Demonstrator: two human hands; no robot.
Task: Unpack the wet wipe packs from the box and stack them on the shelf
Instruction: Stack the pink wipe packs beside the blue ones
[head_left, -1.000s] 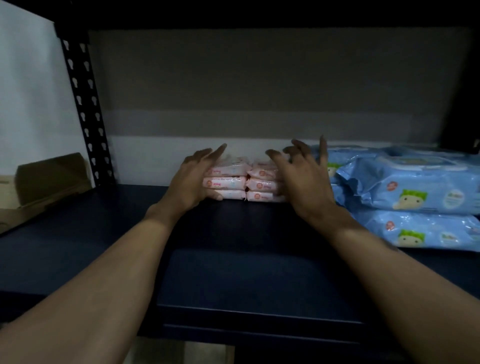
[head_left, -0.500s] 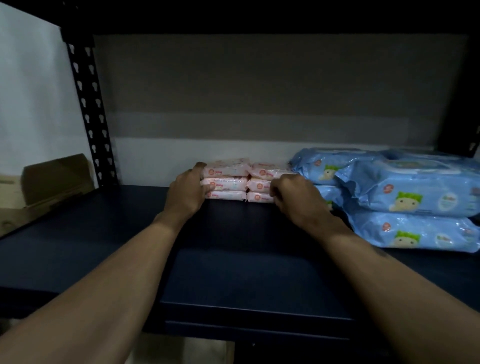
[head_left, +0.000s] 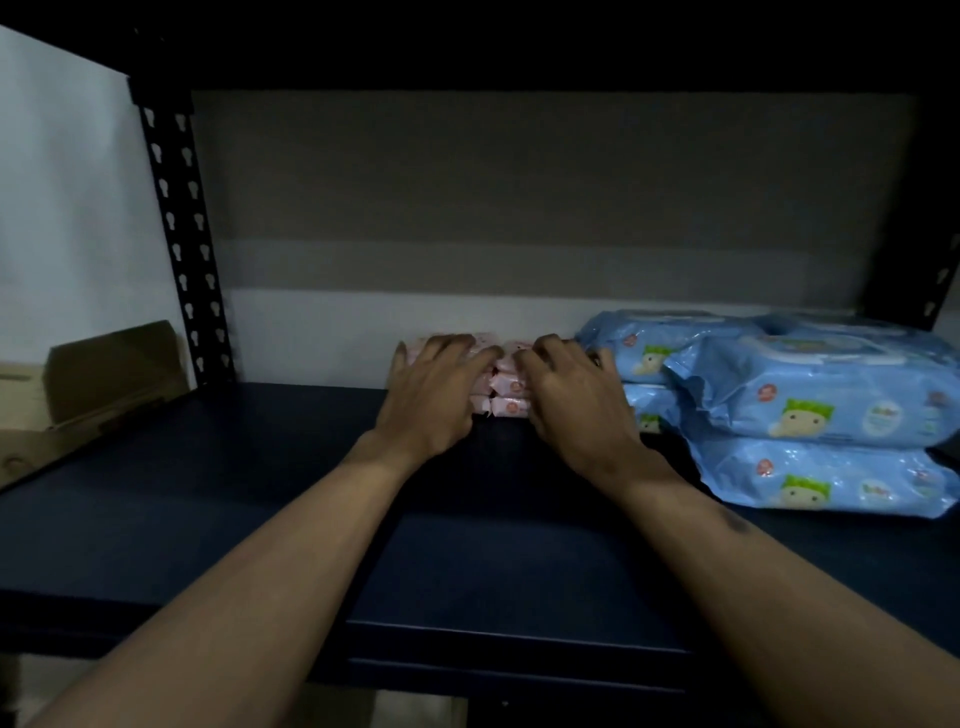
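Pressing, with left hand (head_left: 435, 397) and right hand (head_left: 577, 402), on the pink wipe packs (head_left: 511, 406) lying stacked on the shelf (head_left: 249, 499) just left of the blue packs (head_left: 810, 395); both grips released, fingers spread flat.

Not a word can be read from where I stand. The blue packs (head_left: 810, 395) each carry a cartoon figure with a green crown, a small round red badge and a pale round label, its lettering too blurred to read. The little pink packs (head_left: 511, 408), mostly behind the left hand (head_left: 436, 389) and the right hand (head_left: 571, 395), show round red marks, too small to read.
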